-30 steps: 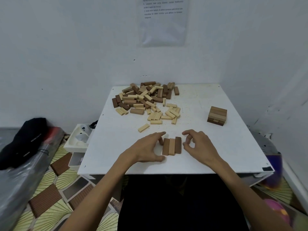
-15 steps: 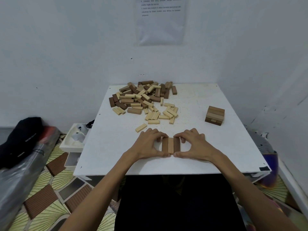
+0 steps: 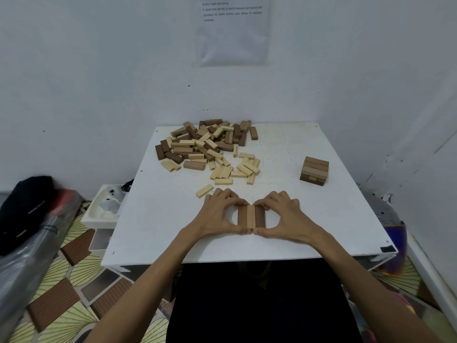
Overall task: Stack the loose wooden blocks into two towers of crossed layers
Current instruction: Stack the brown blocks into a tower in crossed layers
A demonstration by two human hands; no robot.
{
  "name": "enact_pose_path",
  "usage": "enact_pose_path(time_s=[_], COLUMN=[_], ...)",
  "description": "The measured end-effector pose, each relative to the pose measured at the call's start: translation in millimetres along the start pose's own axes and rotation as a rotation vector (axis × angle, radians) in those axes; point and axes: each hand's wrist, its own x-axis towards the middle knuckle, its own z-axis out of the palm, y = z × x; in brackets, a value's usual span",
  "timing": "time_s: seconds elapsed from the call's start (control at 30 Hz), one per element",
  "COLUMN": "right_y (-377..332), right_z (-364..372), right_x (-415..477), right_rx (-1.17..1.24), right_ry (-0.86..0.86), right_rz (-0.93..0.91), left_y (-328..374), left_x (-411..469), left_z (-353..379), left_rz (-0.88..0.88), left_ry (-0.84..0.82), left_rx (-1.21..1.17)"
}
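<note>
Three wooden blocks point(image 3: 251, 216) lie side by side near the table's front edge: dark, light, dark. My left hand point(image 3: 217, 214) and my right hand point(image 3: 284, 215) frame this row, index fingers curled over its far ends and thumbs meeting at its near end, pinching it square. A heap of loose light and dark blocks point(image 3: 207, 149) covers the far left of the white table point(image 3: 284, 149). One light block point(image 3: 204, 190) lies apart, just beyond my left hand. A short tower of crossed layers point(image 3: 314, 170) stands at the right.
The table sits in a corner of white walls with a paper sheet point(image 3: 232, 28) taped above. A white tray point(image 3: 106, 206) stands left of the table, a black bag point(image 3: 24, 206) further left. Patterned floor mats lie below.
Both hands have closed in on the three-block row, from spread beside it to thumbs and fingers pressing its ends and sides. The camera view dipped slightly.
</note>
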Motion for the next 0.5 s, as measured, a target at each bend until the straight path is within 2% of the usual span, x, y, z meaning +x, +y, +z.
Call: enact_pose_path(time_s=[0.5], right_y=[28], right_z=[-58], right_x=[-5], right_rx=[0.056], right_ry=[0.107], right_rz=[0.033], left_y=[29], left_x=[72], left_z=[-4], left_rz=[0.187], left_ry=[-0.032], left_rx=[-0.131])
